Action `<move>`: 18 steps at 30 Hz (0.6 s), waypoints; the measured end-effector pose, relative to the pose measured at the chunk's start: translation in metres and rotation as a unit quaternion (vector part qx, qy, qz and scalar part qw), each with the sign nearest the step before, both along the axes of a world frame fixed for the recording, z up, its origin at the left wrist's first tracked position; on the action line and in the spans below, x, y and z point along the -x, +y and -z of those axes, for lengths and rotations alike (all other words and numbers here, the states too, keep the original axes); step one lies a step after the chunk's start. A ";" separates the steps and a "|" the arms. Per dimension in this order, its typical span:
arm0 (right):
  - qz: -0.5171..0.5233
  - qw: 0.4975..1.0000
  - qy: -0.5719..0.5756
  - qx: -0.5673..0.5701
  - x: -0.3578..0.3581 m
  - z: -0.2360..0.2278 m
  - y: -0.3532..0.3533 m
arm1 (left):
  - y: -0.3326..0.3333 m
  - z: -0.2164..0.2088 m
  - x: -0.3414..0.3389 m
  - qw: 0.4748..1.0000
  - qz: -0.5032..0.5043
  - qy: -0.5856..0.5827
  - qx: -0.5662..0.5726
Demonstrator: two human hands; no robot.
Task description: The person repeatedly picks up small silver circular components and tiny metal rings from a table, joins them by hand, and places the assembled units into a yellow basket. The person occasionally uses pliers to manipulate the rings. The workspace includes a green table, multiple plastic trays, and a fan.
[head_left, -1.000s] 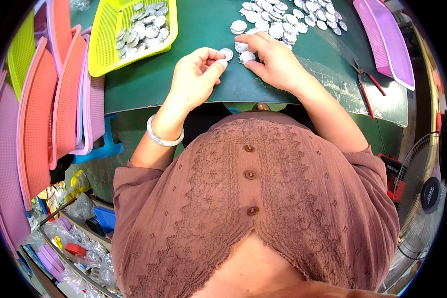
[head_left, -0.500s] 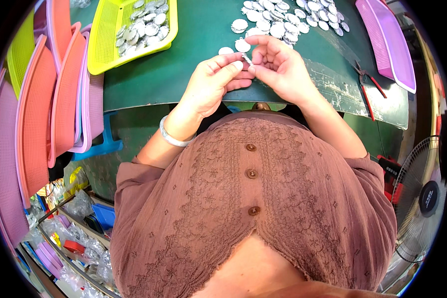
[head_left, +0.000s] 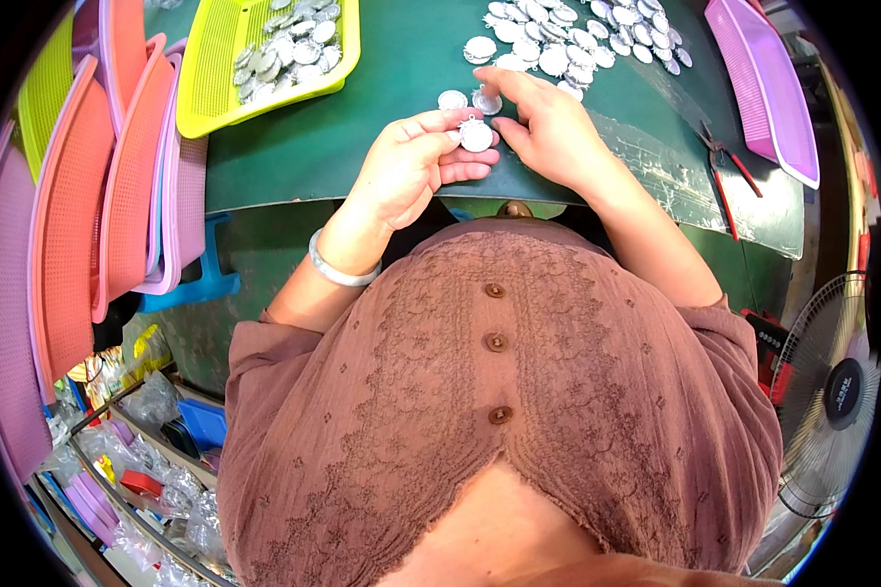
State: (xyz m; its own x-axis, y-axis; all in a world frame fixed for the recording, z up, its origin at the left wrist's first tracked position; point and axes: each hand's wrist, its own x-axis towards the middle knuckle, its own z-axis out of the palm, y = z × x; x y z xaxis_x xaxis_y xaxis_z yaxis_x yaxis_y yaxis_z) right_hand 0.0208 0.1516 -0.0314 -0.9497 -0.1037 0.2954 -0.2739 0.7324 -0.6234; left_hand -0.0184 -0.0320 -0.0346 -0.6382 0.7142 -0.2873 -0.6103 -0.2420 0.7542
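A round silver metal pendant (head_left: 476,136) with a small loop at its rim lies face up at the fingertips of my left hand (head_left: 401,168), gripped by its thumb and fingers. My right hand (head_left: 556,132) is just to the right, thumb and index finger apart, nothing visible between them. Its index fingertip reaches over a second pendant (head_left: 487,102) on the table and partly covers it. Another single pendant (head_left: 452,100) rests beside that one. Beyond my right hand spreads a loose pile of similar pendants (head_left: 554,61). The curled fingers of my right hand are partly hidden.
A yellow-green basket (head_left: 194,108) holding many silver pendants stands at the left of the green table (head_left: 294,161). Red-handled pliers (head_left: 722,176) lie at the right, by a purple basket (head_left: 768,88). Stacked baskets (head_left: 73,225) line the left; a fan (head_left: 832,391) stands right.
The pendant in my left hand has gone from edge-on to face up. My right hand has let go of it, its fingers now spread over a pendant on the table.
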 end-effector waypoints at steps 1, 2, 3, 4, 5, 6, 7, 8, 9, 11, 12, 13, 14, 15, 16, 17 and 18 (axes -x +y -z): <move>-0.007 1.000 -0.009 -0.004 -0.002 -0.003 0.001 | -0.001 0.001 0.000 1.000 -0.001 -0.003 -0.002; -0.013 1.000 -0.017 -0.009 -0.004 -0.005 0.002 | -0.001 0.001 0.000 1.000 0.000 -0.006 -0.004; -0.012 1.000 -0.018 -0.004 -0.006 -0.006 0.003 | -0.001 0.002 0.001 1.000 0.000 -0.009 -0.006; -0.010 1.000 -0.019 0.001 -0.008 -0.005 0.004 | -0.002 0.002 0.001 1.000 0.001 -0.011 -0.007; -0.009 1.000 -0.020 0.006 -0.009 -0.006 0.004 | -0.002 0.002 0.001 1.000 0.002 -0.013 -0.007; 0.003 1.000 -0.008 0.002 -0.010 -0.006 0.004 | -0.002 0.001 0.001 1.000 0.003 -0.015 -0.008; 0.015 1.000 0.004 -0.002 -0.012 -0.006 0.004 | -0.001 0.001 0.001 1.000 0.003 -0.011 -0.006; 0.026 1.000 0.016 -0.006 -0.013 -0.005 0.003 | -0.001 0.001 0.001 1.000 0.003 -0.008 -0.003; 0.031 0.999 0.027 -0.010 -0.013 -0.004 0.003 | 0.000 0.001 0.001 1.000 0.004 -0.004 -0.001; 0.041 0.998 0.049 -0.019 -0.012 0.000 0.002 | 0.001 0.002 0.000 1.000 0.000 -0.001 0.008; 0.044 0.998 0.046 -0.028 -0.012 -0.001 0.001 | 0.001 0.002 -0.001 1.000 -0.002 0.000 0.012; 0.048 0.997 0.043 -0.037 -0.012 -0.002 0.000 | 0.001 0.001 -0.001 1.000 -0.005 0.002 0.018; 0.051 0.997 0.040 -0.046 -0.012 -0.003 0.000 | 0.001 0.000 -0.002 1.000 -0.008 0.003 0.024; 0.051 0.997 0.035 -0.041 -0.012 -0.002 0.000 | 0.001 -0.001 -0.002 0.999 -0.010 0.005 0.030; 0.050 0.998 0.031 -0.035 -0.012 0.000 0.001 | 0.001 -0.001 -0.002 0.999 -0.010 0.005 0.031; 0.049 0.998 0.026 -0.030 -0.012 0.001 0.002 | 0.001 -0.001 -0.002 0.999 -0.009 0.005 0.032; 0.049 0.998 0.029 -0.024 -0.012 0.001 0.002 | 0.001 -0.001 -0.003 0.999 -0.009 0.006 0.033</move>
